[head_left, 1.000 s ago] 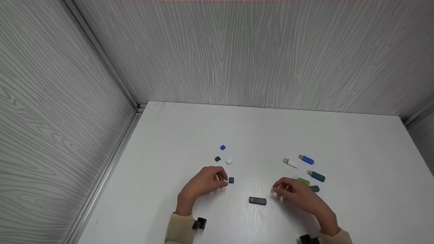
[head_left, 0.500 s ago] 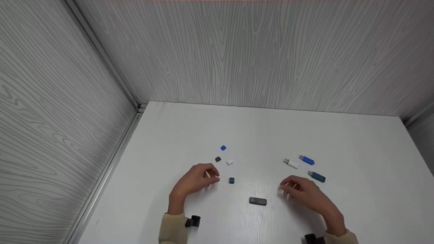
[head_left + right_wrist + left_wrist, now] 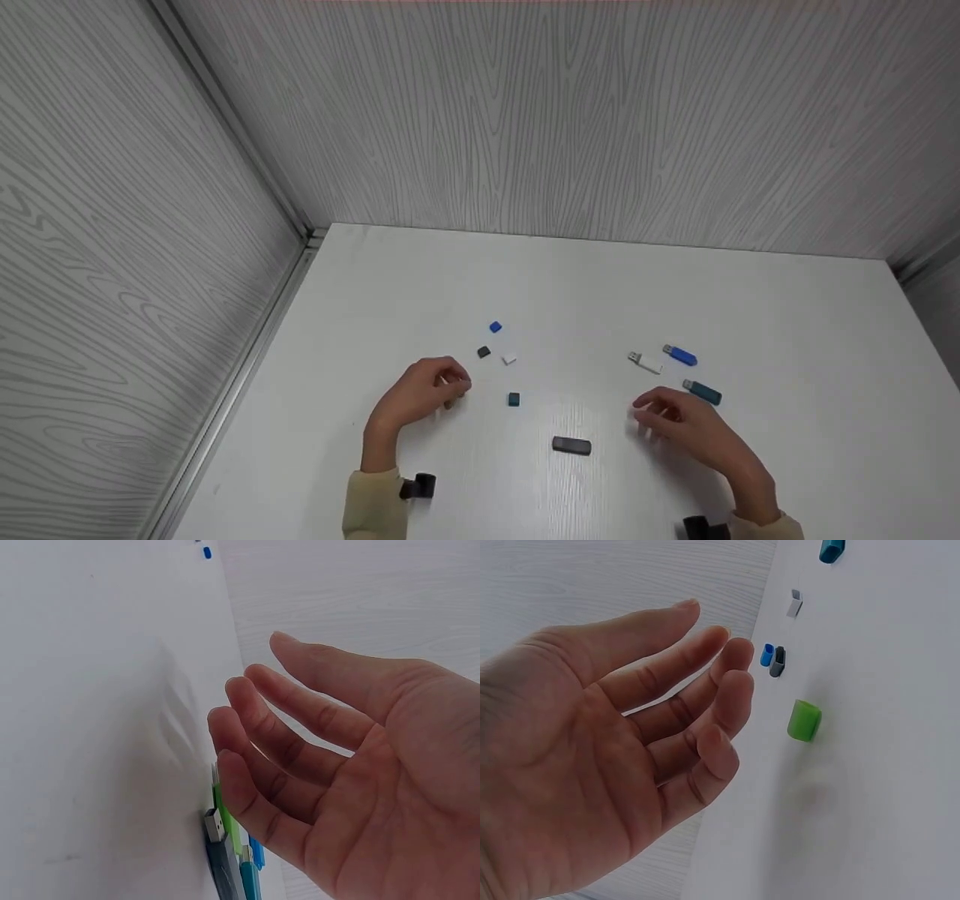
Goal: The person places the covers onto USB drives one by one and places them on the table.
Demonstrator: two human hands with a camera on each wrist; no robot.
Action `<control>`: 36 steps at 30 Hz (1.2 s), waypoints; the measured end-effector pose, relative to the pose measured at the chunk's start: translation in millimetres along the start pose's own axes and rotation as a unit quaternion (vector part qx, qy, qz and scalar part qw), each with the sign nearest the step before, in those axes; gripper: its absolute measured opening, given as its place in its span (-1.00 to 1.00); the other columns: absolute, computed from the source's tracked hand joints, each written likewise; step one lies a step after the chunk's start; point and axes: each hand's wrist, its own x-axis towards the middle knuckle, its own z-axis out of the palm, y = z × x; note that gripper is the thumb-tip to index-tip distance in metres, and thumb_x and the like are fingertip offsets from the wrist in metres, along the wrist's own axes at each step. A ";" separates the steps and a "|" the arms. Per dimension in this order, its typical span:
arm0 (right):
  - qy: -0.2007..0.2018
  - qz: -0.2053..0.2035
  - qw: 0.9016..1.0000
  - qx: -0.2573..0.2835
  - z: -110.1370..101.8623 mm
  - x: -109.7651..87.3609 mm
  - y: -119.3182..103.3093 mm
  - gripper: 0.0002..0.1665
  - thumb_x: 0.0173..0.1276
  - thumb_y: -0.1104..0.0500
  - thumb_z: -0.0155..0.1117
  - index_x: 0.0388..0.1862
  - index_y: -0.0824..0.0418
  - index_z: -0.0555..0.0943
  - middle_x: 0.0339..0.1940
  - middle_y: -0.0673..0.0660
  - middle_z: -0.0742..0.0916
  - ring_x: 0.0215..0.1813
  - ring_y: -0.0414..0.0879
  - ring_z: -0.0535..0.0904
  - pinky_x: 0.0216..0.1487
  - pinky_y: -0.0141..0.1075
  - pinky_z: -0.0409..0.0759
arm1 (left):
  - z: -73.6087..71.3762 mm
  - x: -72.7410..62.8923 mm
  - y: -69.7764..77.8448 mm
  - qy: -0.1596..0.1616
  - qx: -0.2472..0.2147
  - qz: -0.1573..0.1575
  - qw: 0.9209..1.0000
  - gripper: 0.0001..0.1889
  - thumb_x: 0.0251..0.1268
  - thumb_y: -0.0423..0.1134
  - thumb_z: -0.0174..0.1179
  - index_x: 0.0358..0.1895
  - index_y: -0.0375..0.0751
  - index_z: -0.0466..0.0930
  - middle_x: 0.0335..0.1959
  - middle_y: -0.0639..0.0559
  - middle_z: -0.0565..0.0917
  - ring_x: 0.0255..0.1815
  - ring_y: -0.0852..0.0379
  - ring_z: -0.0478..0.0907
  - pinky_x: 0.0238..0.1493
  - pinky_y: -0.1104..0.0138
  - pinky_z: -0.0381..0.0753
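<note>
1. Both hands are empty: the left hand and right hand have loosely bent fingers, thumbs standing clear of them, pinching nothing. They are well apart over the worktop.

2. Nearest the left hand, off its fingertips in the wrist view, sits a green cap; I cannot tell which way its mouth faces. From the head view it is not visible.

3. Nearest the right hand, just past its little finger in the wrist view, lie a green stick and a grey stick, side by side. Their bare connectors point toward the left hand's side, long axes running roughly from one hand's side to the other's.

4. Between the hands, nearer the person, a black stick lies flat, long axis side to side. It looks capped, so its connector does not show.

5. I judge this a lull between pick-ups. Any next one would call for a thumb-and-finger pinch, the green pair being handiest.

6. Beyond the left hand: teal cap, black cap, white cap, blue cap. Beyond the right: teal stick, white stick, blue stick, connectors aimed leftward and slightly away.
</note>
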 end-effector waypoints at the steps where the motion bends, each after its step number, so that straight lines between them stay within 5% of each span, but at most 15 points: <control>1: 0.001 0.001 1.000 -0.001 -0.9 -0.6 0.6 -0.61 0.56 -0.06 0.31 0.14 0.19 0.69 -0.20 0.11 0.78 -0.23 -0.08 0.64 -0.25 -0.36 0.61 | -0.7 0.0 -1.0 0.003 -0.003 -0.003 1.000 -0.82 0.53 -0.15 0.27 -0.02 -0.14 0.75 -0.18 -0.08 0.75 -0.33 0.02 0.65 -0.32 0.30 0.56; 22: 0.036 0.027 0.999 0.000 -19.6 -7.5 13.5 -0.59 0.57 -0.07 0.30 0.17 0.18 0.70 -0.13 0.12 0.79 -0.18 -0.15 0.63 -0.22 -0.37 0.59 | -7.6 -0.1 -18.5 0.060 -0.051 -0.098 0.992 -0.84 0.39 -0.30 0.34 -0.06 -0.27 0.74 -0.40 -0.14 0.76 -0.51 0.13 0.51 -0.44 0.35 0.45; 36: 0.059 0.060 0.996 -0.043 -28.2 -11.7 20.2 -0.57 0.60 -0.07 0.26 0.21 0.19 0.68 -0.07 0.11 0.78 -0.06 -0.07 0.61 -0.18 -0.33 0.58 | -4.0 0.3 -18.2 0.056 -0.057 -0.116 0.990 -0.84 0.36 -0.33 0.32 -0.06 -0.30 0.72 -0.40 -0.10 0.78 -0.50 0.14 0.53 -0.44 0.35 0.48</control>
